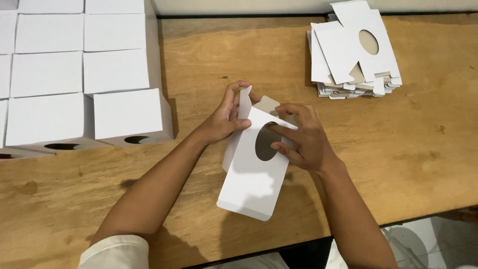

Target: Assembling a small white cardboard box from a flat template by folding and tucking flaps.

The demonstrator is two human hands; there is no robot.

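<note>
Above a wooden desk (224, 60), the left hand (224, 119) pinches a side flap of a flat white carton blank (251, 174) while the right hand (301, 139) closes on its oval-windowed panel, steadying it; folded boxes (132, 117) stand left, unfolded blanks (353, 50) stacked far right

White flat carton blank (251, 179) with oval cutout, tilted above wooden table (224, 60)

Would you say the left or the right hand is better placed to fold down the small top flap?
Probably the left hand: its fingers already pinch the flap, while the right hand steadies the box blank.
</note>
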